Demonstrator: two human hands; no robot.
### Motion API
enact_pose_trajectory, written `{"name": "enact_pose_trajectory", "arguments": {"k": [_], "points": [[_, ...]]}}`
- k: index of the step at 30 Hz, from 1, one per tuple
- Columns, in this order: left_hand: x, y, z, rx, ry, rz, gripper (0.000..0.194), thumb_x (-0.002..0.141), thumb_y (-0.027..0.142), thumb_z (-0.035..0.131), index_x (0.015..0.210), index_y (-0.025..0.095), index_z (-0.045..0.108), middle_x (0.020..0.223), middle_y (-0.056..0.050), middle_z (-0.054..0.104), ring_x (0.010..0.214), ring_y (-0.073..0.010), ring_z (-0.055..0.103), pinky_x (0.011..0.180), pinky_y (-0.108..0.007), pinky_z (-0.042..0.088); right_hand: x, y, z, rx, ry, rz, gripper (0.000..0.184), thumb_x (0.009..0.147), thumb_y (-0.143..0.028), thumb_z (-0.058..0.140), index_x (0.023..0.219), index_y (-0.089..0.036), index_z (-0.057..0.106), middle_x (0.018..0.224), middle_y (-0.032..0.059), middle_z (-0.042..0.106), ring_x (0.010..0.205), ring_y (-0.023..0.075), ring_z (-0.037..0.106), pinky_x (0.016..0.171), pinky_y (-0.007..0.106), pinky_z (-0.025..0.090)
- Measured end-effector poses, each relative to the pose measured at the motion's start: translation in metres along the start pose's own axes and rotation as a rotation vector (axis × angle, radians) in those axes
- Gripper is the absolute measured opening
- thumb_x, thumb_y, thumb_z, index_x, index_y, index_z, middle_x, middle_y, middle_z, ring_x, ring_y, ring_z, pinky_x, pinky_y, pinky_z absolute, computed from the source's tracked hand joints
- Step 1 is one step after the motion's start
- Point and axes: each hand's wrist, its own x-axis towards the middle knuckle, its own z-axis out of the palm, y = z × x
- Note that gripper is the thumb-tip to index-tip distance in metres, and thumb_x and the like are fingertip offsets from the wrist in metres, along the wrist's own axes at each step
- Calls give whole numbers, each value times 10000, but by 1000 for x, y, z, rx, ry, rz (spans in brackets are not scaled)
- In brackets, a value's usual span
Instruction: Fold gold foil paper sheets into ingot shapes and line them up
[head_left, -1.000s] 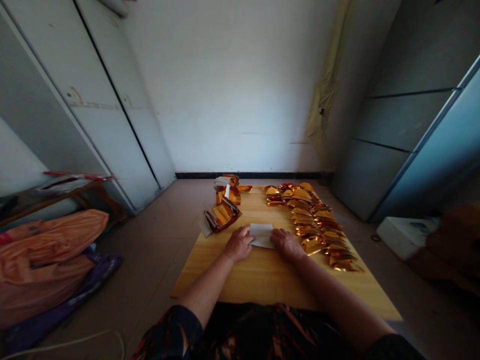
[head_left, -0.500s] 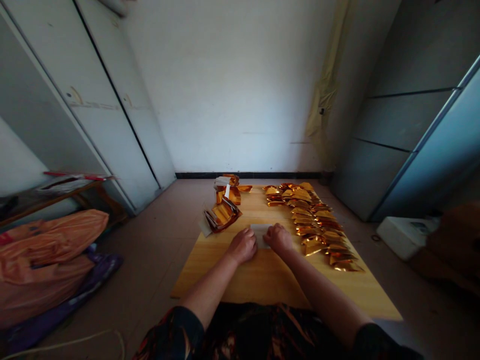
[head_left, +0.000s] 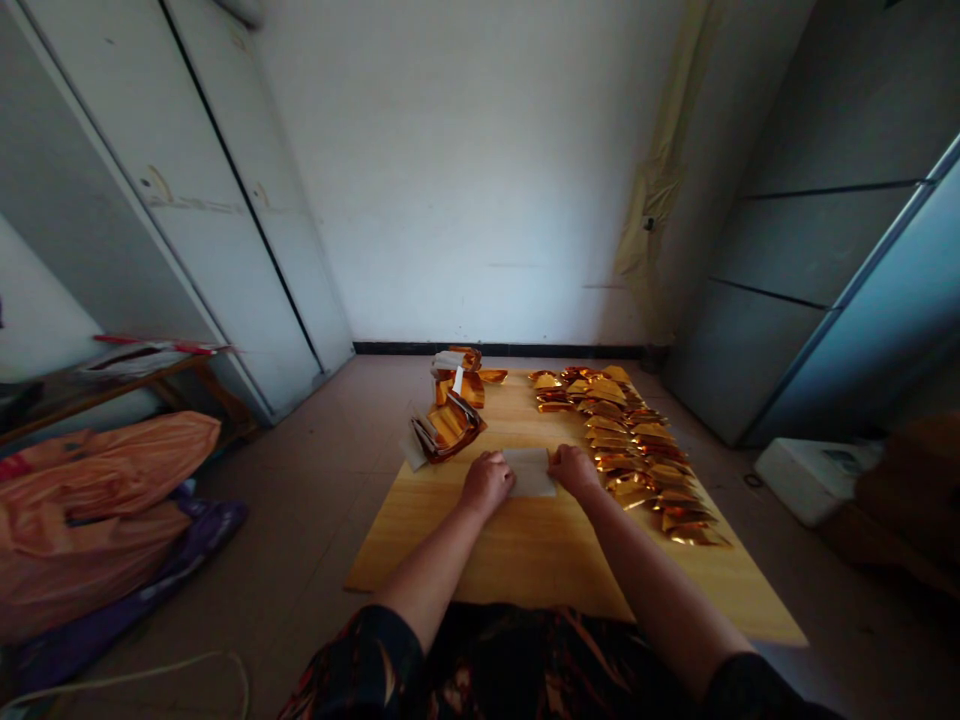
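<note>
- Far left, one orange plastic sack (head_left: 90,520) is lying on the floor over one purple bag (head_left: 161,560), well apart from the wooden board (head_left: 480,565).
- Near the board's far left corner, two clusters of gold foil are sitting: one foil stack (head_left: 456,385) close to the far edge, and one foil bundle (head_left: 446,428) just in front of it.
- The left hand (head_left: 487,483) is resting knuckles-up at the left end of the white paper sheet (head_left: 531,472), near the board's middle. It is not clenched, and I cannot tell whether it is pinching the paper or only pressing on it.
- The right hand (head_left: 574,473) is resting the same way at the sheet's right end, its grip just as hard to tell.
- One sheet is lying between the two hands. Even pressure from both sides looks like the best way of keeping it square and free of creases.
- Along the board's right edge, folded gold foil pieces (head_left: 630,445) are lying in two rough columns, perhaps thirty, overlapping too much for an exact count.
- Beyond that edge, one white box (head_left: 814,480) is sitting on the floor.
</note>
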Motion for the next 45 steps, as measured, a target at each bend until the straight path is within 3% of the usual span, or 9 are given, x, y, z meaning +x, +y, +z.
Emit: {"name": "enact_pose_trajectory", "arguments": {"k": [8, 12, 15, 24, 34, 39, 45], "points": [[4, 1, 4, -41, 11, -122, 159, 749, 124, 581, 623, 168, 668, 700, -41, 574, 777, -158, 543, 698, -260, 399, 10, 1, 0, 20, -35, 16, 213, 796, -208, 521, 938, -158, 673, 942, 108, 681, 838, 190, 634, 645, 239, 407], [7, 0, 1, -84, -34, -186, 65, 715, 145, 623, 682, 172, 673, 751, -34, 592, 799, -160, 560, 712, -258, 406, 17, -5, 1, 78, -7, -89, 488, 698, -202, 601, 1185, -160, 593, 1106, 115, 635, 932, 190, 610, 726, 240, 426], [8, -1, -2, -94, -51, -229, 57, 694, 173, 660, 750, 176, 661, 813, -32, 608, 833, -169, 566, 732, -265, 412, 20, -13, 2, 26, -22, -156, 606, 646, -202, 633, 1247, -196, 555, 1178, 102, 602, 1045, 214, 562, 790, 262, 422], [4, -3, -3, 0, -2, -370, 514, 669, 344, 736, 1117, 183, 542, 1115, -97, 595, 1088, -247, 522, 899, -350, 395, 24, -30, -13, -125, -125, -212, 454, 643, -199, 640, 1089, -281, 657, 1126, 61, 628, 1076, 248, 527, 791, 312, 418], [2, -3, -3, -30, 22, -338, 642, 657, 325, 747, 1238, 215, 499, 1165, -90, 573, 1113, -255, 502, 928, -361, 382, 9, -22, -5, -162, -3, -340, 245, 778, -157, 520, 949, -239, 675, 1031, 51, 658, 978, 191, 545, 757, 270, 358], [-1, -3, -2, -29, 21, -272, 429, 689, 295, 729, 1098, 246, 607, 1067, -55, 578, 1047, -226, 510, 888, -342, 397, -4, -22, -4, -173, 90, -436, 182, 840, -177, 493, 882, -220, 665, 946, 51, 678, 949, 185, 542, 793, 288, 317], [-5, 1, -5, 11, 44, -215, 219, 695, 275, 732, 903, 230, 677, 961, -41, 562, 963, -203, 509, 844, -322, 406, -7, -18, -1, -197, 104, -490, 188, 840, -173, 487, 901, -222, 657, 946, 62, 677, 945, 194, 528, 789, 303, 299]]}}
